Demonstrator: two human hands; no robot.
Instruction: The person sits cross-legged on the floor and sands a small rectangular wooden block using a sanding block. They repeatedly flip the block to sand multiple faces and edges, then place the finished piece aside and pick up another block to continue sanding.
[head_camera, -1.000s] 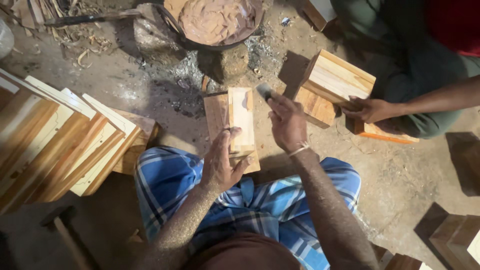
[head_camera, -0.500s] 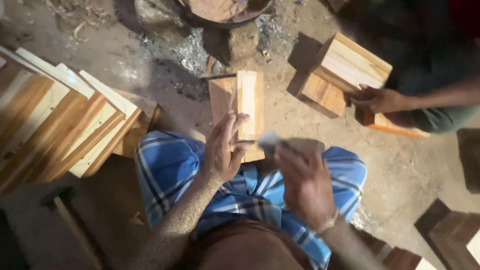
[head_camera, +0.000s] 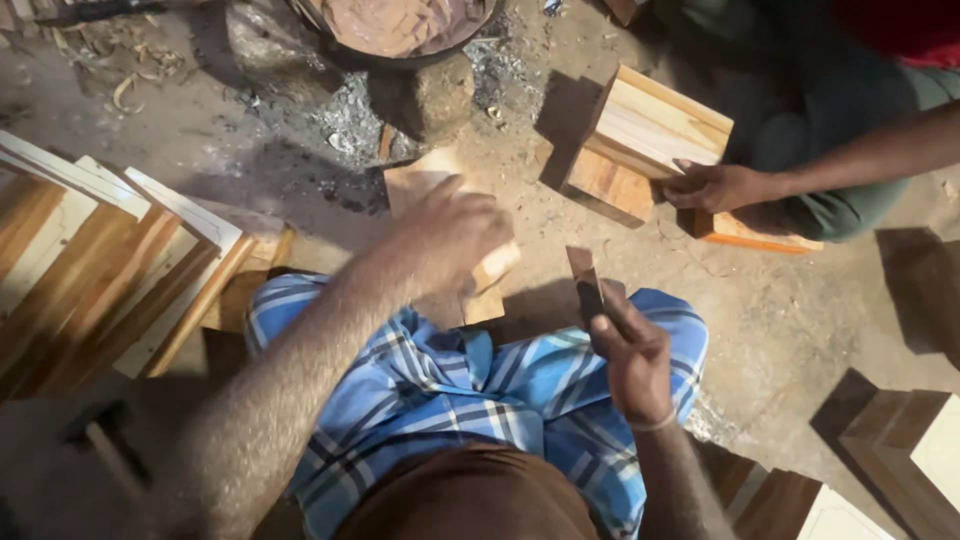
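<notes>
Nearest the camera, a blue checked cloth (head_camera: 480, 400) is seen draped over the lap, with both forearms stretched out above it. The right hand (head_camera: 628, 355) is raised, wrist bent, and its fingers are curled tight around the handle of a narrow flat-bladed tool (head_camera: 585, 282), whose dull blade points up and away. To its left, the left hand (head_camera: 450, 232) is laid palm down, fingers bent and clamped over a pale wooden block (head_camera: 470, 270), which is pressed at the knees on the dirt floor (head_camera: 780, 320); smooth, squared edges are shown. Left of that hand, light and reddish planks (head_camera: 110, 260) are stacked aslant. Beyond the right hand, another person's hand (head_camera: 715, 187) is rested against a boxy wooden piece (head_camera: 650, 140). Farthest off, a round pan (head_camera: 400, 25) is set on a rough stone (head_camera: 432, 97) amid grey ash.
</notes>
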